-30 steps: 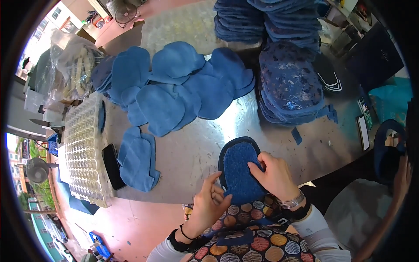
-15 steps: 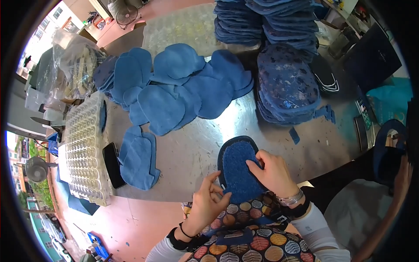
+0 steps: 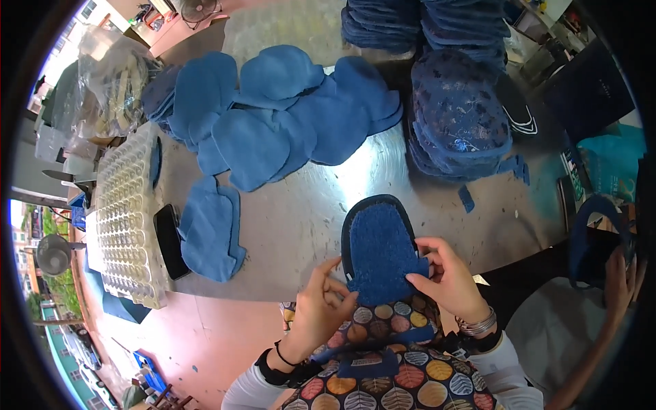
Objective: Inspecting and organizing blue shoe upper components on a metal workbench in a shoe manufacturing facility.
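Upright at the near table edge stands a rounded black-edged piece, which looks like a slipper upper [image 3: 378,249], faced with blue fleece. My left hand [image 3: 319,301] pinches its lower left edge, fingers curled. At the lower right side, my right hand [image 3: 447,279] grips a blue fleece tab between thumb and fingers. Farther in lie overlapping blue fabric cutouts [image 3: 253,150] of rounded shape with side tabs. A small pile of the same cutouts [image 3: 208,229] is nearer on the left.
Stacked dark blue patterned pieces [image 3: 461,109] stand at the right, with fabric scraps [image 3: 466,199] beside them. A phone [image 3: 171,242] and a clear dimpled plastic tray [image 3: 126,219] are at the left. Another person's hand [image 3: 620,277] holds a dark loop-shaped piece at far right.
My right hand has slid down the right edge of the upper to the fleece tab. The upper is turned more upright, and my view has shifted slightly.
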Motion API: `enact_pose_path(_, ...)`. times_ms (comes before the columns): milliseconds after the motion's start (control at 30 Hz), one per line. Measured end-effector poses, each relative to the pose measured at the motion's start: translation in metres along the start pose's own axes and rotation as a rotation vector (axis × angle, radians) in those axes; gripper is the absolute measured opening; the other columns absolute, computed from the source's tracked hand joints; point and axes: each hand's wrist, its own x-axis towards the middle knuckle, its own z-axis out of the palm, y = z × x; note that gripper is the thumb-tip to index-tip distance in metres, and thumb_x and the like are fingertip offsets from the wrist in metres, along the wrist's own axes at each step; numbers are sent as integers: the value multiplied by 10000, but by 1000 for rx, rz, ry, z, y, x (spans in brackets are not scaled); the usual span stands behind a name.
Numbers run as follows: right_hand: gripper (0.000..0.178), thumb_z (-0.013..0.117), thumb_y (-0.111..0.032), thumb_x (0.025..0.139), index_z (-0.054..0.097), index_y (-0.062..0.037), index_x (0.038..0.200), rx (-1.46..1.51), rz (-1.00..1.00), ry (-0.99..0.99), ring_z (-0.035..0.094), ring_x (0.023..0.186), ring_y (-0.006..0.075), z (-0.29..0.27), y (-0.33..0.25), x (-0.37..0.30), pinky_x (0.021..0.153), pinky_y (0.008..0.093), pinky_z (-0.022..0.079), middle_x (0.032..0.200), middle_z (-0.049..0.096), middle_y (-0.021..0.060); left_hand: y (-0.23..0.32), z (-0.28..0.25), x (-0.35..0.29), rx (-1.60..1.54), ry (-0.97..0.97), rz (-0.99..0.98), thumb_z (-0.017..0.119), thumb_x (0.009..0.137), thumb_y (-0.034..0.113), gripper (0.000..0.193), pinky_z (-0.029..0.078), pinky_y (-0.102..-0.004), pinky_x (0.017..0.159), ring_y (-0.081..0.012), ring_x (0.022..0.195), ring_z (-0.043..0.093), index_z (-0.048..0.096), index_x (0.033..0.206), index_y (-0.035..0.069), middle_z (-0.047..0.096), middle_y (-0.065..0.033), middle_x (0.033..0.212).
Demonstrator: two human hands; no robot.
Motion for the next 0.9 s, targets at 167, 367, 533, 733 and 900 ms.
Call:
enact_pose_path(167,526,725,-41,814,462,-42,1270,5,23,25,417,605,52,1,1,-4,540,206,365,668,456,-13,-5,-2,-1,-50,-19,-8,659,811,-83,571,475,-205,508,-87,533,605,398,1316,-22,626,-69,735)
enact_pose_path(367,538,730,-52,814,458,-40,1279,-33,1,34,407,576,58,2,2,-4,534,212,361,654,448,-15,-1,-2,-1,-87,-12,-44,644,815,-93,517,467,-203,490,-91,520,598,414,1272,-15,618,-67,738)
enact_pose_path(533,531,727,-41,815,463,-34,1275,-16,8,75,437,593,53,2,3,-7,556,198,404,678,473,-5,-4,2,0,-18,7,-8,661,799,-87,496,467,-204,489,-89,507,594,440,1235,-8,625,-65,728)
enact_pose_path(733,518,724,-36,818,470,-28,1270,-51,-36,116,466,611,52,4,6,-8,563,195,420,724,504,5,4,4,0,120,69,31,704,756,-69,502,468,-206,506,-78,505,591,469,1193,6,628,-47,682)
enact_pose_path(900,515,723,-34,818,472,-25,1268,-70,-25,122,469,614,49,4,4,-8,561,198,423,739,511,5,6,4,2,180,70,55,705,743,-72,498,454,-205,493,-67,499,577,480,1180,10,627,-48,681)
